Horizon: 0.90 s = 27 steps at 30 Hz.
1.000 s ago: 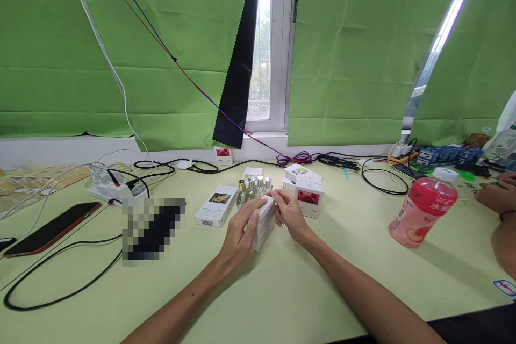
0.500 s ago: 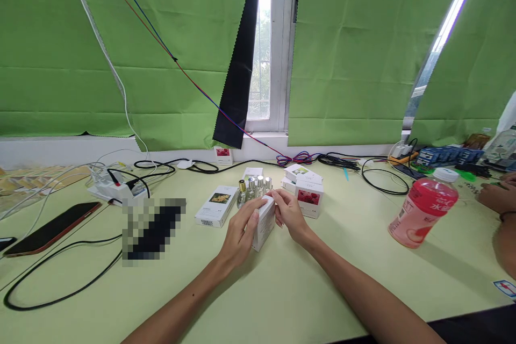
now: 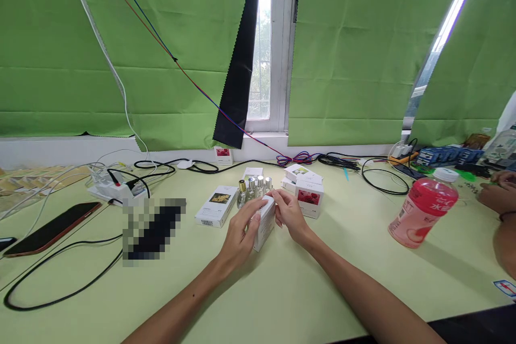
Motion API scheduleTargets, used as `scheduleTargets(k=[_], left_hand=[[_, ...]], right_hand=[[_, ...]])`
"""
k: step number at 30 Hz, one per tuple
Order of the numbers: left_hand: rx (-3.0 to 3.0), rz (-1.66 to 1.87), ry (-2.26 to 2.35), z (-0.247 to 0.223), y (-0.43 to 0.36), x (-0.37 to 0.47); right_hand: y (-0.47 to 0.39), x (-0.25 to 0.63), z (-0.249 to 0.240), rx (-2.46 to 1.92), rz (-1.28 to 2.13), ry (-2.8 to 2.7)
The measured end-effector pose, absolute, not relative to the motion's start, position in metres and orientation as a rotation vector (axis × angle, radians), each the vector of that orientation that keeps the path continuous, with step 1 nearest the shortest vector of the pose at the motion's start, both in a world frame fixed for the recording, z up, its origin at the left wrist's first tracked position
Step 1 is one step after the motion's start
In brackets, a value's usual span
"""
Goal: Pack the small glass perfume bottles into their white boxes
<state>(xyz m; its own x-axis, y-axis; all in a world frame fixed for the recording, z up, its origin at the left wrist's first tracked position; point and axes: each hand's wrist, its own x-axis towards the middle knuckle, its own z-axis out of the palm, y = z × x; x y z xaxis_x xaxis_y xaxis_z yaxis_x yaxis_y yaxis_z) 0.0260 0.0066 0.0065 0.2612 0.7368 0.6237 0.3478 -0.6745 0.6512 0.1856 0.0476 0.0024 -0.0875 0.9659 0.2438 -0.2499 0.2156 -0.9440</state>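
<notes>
A small white printed box stands on the table in front of me, its narrow side facing me. My left hand is closed around its left side and top. The fingers of my right hand are pinched at the box's upper right edge. Just behind it stand several small glass bottles with gold and silver caps. To the left lies a flat white box with a yellow flower picture. Right of my hands is a white box with a red flower picture.
More white boxes lie behind on the right. A pink drink bottle stands further right, near another person's hand. A phone, a power strip and black cables occupy the left.
Both hands and the box stay almost in place; my left thumb shifts very slightly on the box. The other person's hand at the far right moves a little.
</notes>
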Motion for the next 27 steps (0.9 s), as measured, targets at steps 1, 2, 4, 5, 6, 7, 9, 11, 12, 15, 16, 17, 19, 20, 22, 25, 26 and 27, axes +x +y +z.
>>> scheduleTargets(k=[1, 2, 4, 5, 6, 7, 9, 11, 12, 15, 16, 17, 19, 20, 22, 25, 26, 27], left_hand=[[2.163, 1.386, 0.985, 0.0063, 0.0067, 0.0258], [2.17, 1.385, 0.982, 0.0062, 0.0066, 0.0257], [2.182, 1.386, 0.98, 0.0064, 0.0064, 0.0255], [2.186, 1.385, 0.981, 0.0067, 0.0062, 0.0255], [2.188, 1.386, 0.983, 0.0069, 0.006, 0.0255], [2.19, 1.384, 0.986, 0.0072, 0.0059, 0.0256], [2.196, 1.381, 0.99, 0.0077, 0.0057, 0.0259], [2.2, 1.383, 0.991, 0.0078, 0.0056, 0.0262], [2.203, 1.385, 0.99, 0.0077, 0.0056, 0.0263], [2.209, 1.383, 0.983, 0.0068, 0.0059, 0.0261], [2.211, 1.38, 0.98, 0.0064, 0.006, 0.0259], [2.212, 1.379, 0.979, 0.0061, 0.0061, 0.0257], [2.209, 1.379, 0.981, 0.0055, 0.0061, 0.0255], [2.206, 1.377, 0.984, 0.0053, 0.0061, 0.0254], [2.203, 1.374, 0.99, 0.0053, 0.0061, 0.0255], [2.204, 1.37, 0.99, 0.0054, 0.0064, 0.0254], [2.203, 1.369, 0.99, 0.0053, 0.0066, 0.0253], [2.203, 1.368, 0.99, 0.0052, 0.0068, 0.0251]], right_hand=[[0.0478, 0.1855, 0.0026, -0.806, 1.222, -1.214], [0.0479, 0.1855, 0.0028, -0.806, 1.222, -1.213], [0.0483, 0.1856, 0.0031, -0.808, 1.219, -1.214], [0.0486, 0.1857, 0.003, -0.808, 1.218, -1.216], [0.0489, 0.1859, 0.0028, -0.808, 1.216, -1.219], [0.0492, 0.1861, 0.0025, -0.807, 1.214, -1.221], [0.0497, 0.1863, 0.0016, -0.806, 1.212, -1.226], [0.0501, 0.1863, 0.0007, -0.806, 1.208, -1.228], [0.0502, 0.1863, 0.0004, -0.806, 1.207, -1.228], [0.0504, 0.1861, -0.0001, -0.808, 1.207, -1.227], [0.0504, 0.1861, -0.0001, -0.807, 1.21, -1.227], [0.0504, 0.1862, 0.0, -0.806, 1.213, -1.226], [0.0503, 0.1862, 0.0004, -0.808, 1.215, -1.226], [0.0502, 0.1863, 0.0006, -0.81, 1.214, -1.226], [0.0498, 0.1864, 0.0011, -0.815, 1.21, -1.224], [0.0492, 0.1866, 0.0014, -0.815, 1.208, -1.223], [0.0491, 0.1867, 0.0014, -0.815, 1.208, -1.224], [0.049, 0.1867, 0.0014, -0.815, 1.207, -1.226]])
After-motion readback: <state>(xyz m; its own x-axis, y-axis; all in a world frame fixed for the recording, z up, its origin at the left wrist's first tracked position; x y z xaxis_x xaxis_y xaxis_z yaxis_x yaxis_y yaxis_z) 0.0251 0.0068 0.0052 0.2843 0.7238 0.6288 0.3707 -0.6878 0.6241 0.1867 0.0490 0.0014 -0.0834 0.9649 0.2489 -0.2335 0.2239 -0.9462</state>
